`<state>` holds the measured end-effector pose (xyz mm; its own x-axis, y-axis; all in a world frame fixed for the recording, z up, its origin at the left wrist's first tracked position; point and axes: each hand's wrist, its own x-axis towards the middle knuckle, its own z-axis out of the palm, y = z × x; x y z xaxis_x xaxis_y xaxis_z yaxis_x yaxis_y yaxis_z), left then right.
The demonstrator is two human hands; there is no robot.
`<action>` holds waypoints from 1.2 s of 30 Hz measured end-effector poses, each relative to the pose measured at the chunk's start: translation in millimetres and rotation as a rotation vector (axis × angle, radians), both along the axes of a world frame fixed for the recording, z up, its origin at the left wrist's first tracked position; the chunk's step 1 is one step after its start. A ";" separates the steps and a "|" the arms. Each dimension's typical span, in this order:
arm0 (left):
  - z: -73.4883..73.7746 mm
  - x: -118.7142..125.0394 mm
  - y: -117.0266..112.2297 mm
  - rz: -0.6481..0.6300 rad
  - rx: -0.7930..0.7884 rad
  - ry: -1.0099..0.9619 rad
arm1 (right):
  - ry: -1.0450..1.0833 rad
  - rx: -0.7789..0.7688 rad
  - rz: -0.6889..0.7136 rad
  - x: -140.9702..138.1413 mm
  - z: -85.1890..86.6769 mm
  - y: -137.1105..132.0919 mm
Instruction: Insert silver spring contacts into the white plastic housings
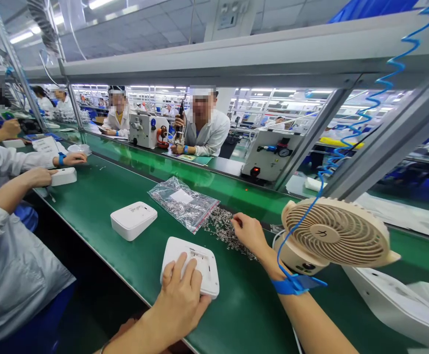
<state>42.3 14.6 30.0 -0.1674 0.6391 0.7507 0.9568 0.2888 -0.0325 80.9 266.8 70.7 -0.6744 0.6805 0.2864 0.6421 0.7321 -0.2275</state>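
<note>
My left hand (181, 295) lies over a white plastic housing (209, 260) at the near edge of the green bench. Its fingers press into the recessed middle and the thumb grips the near side. To the right, my right hand (250, 235), with a blue wrist strap (297, 284), reaches to a loose pile of small metal parts (222, 228). Thumb and forefinger are drawn together there; whatever is between them is too small to make out. A clear zip bag (183, 201) full of similar parts lies beside the pile. Another white housing (133, 221) sits farther left.
A beige fan (334, 233) stands close to my right forearm, with a coiled blue cord (369, 108) hanging past it. More white housings (395, 300) lie at the right. Co-workers' hands (37, 178) handle a housing at the left. A metal frame (303, 142) rises beyond the bench.
</note>
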 end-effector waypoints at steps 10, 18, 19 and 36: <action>0.2 4.9 2.6 0.030 0.025 0.011 | -0.163 0.019 -0.061 -18.1 -22.4 -29.9; -23.5 8.8 27.5 0.141 0.315 0.109 | -0.140 0.096 0.053 -46.1 -19.1 -44.9; -24.7 9.7 29.2 0.147 0.327 0.121 | -0.136 0.098 0.054 -46.4 -18.7 -44.8; -14.5 15.8 25.2 0.097 0.219 0.114 | -0.053 -0.074 -0.011 -42.0 16.8 -29.9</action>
<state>58.1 39.8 15.5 -0.1263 0.4448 0.8867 0.9182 0.3908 -0.0653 38.9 236.9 87.5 -0.6794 0.7061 0.1994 0.6628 0.7072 -0.2460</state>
